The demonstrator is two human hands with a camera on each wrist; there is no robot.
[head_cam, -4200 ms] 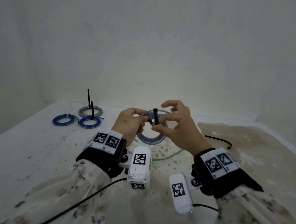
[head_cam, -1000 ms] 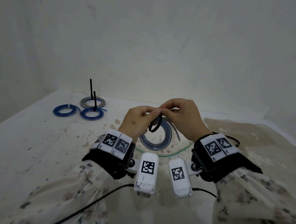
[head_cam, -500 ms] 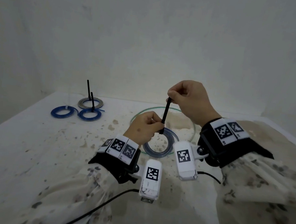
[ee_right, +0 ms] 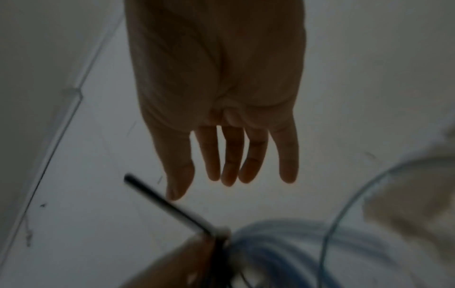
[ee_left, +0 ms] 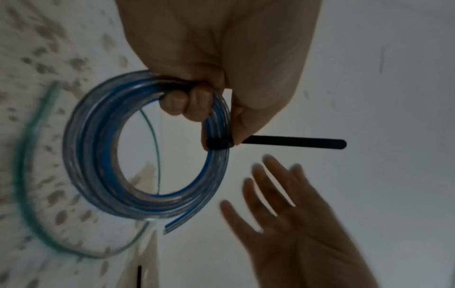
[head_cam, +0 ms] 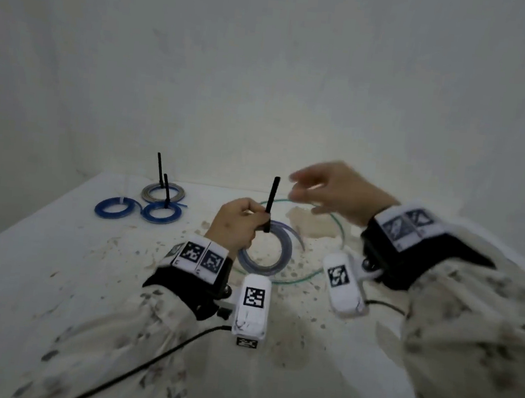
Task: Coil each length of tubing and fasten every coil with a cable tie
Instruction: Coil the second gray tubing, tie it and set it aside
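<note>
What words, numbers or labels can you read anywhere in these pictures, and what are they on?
No readable words, brands or numbers in any view.
Left wrist band: black-and-white square marker codes, with tiny characters below them too small to read.
Right wrist band: the same kind of codes, blurred.
Two white wrist cameras: marker codes only.
Cable tie and tubing coil: no print visible.

Left hand point(head_cam: 235, 225) holds tied coil point(head_cam: 263, 254); right hand point(head_cam: 339, 194) spread above, blurred.
</note>
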